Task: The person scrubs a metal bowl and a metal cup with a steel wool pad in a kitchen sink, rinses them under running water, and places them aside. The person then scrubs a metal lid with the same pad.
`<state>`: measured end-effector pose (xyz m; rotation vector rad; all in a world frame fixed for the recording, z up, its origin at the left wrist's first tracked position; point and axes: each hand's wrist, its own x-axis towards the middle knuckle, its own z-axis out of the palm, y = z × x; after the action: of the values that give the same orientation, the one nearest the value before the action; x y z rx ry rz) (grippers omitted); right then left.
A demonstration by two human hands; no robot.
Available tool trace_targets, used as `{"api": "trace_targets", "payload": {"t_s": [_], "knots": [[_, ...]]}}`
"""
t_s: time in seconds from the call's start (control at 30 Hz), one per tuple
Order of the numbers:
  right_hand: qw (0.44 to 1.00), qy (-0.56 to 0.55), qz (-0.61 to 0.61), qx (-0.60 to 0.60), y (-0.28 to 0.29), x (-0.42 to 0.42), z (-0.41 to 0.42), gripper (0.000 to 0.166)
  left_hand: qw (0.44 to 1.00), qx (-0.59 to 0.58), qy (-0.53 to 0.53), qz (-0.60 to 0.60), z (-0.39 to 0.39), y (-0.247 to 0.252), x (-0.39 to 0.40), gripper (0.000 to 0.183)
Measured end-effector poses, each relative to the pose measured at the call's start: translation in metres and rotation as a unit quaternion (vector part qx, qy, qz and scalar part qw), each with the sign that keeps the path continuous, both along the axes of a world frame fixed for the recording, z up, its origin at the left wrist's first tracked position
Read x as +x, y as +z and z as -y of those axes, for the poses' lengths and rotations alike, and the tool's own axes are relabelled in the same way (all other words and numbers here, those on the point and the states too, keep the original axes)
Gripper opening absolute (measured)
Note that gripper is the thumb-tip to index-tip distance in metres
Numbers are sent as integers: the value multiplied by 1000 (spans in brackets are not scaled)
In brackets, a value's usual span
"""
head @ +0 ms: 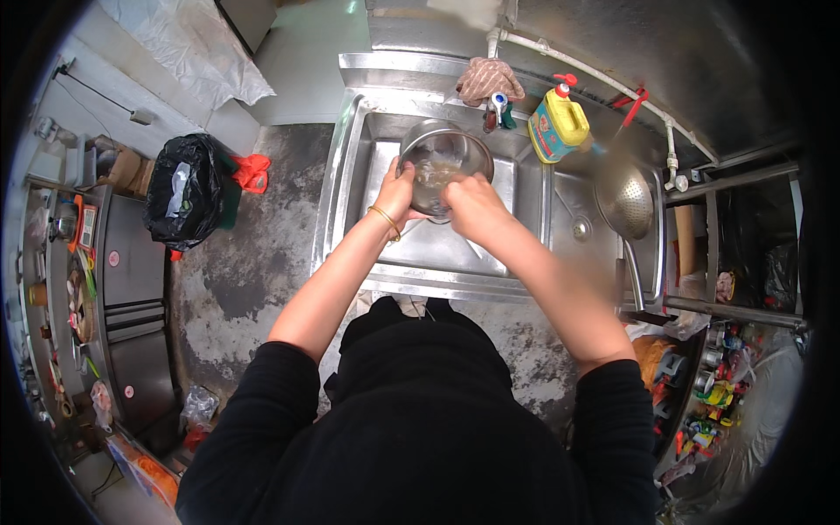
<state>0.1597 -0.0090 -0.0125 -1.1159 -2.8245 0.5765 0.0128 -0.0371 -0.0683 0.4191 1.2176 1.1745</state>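
Observation:
Over the left basin of a stainless steel sink (446,256), my left hand (399,193) grips the left rim of a round metal bowl (459,141). The bowl is tilted towards me and some cloudy liquid shows inside it. My right hand (474,202) is curled at the bowl's near right edge, its fingers partly inside. Whether it holds anything is hidden by the fingers and blur. A gold-coloured bangle circles my left wrist. Behind the bowl is a faucet (499,103) with a striped brown cloth (489,80) draped over it.
A yellow detergent jug (559,125) with a red pump stands behind the divider. A perforated metal strainer ladle (627,200) lies over the right basin. On the left, a bin lined with a black bag (184,190) stands on the floor beside steel cabinets (134,256).

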Motion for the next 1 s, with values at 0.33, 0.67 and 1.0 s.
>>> {"api": "trace_targets", "payload": {"t_s": [0.33, 0.67, 1.0], "knots": [[997, -43, 64, 8, -28, 4, 6, 13, 997, 43, -22, -59, 16, 9, 5, 60], [981, -109, 157, 20, -34, -10, -4, 15, 905, 307, -160, -248, 5, -3, 5, 80], [973, -114, -198, -23, -65, -21, -10, 20, 988, 47, -150, -1, 14, 6, 10, 83]]}}
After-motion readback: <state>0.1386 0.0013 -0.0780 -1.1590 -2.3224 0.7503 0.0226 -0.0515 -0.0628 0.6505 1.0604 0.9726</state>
